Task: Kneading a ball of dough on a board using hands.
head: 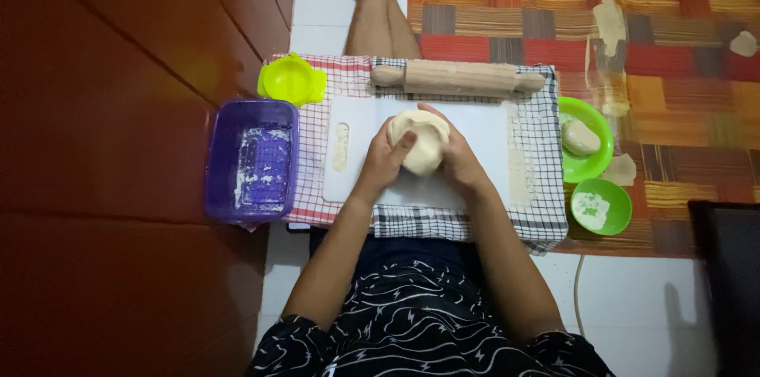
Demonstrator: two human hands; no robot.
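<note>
Both hands (385,160) (457,157) cupping dough ball (421,142) on board (483,140).

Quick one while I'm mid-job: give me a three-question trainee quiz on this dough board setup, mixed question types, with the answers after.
1. True or false: both hands touch the dough ball on the white cutting board.
2. Which thing lies at the far edge of the checked cloth? A) the wooden rolling pin B) the purple tub C) the small green bowl
3. What sits in the larger green bowl?

Key:
1. True: the left hand and right hand cup it from either side.
2. A.
3. A pale lump of dough.
</note>
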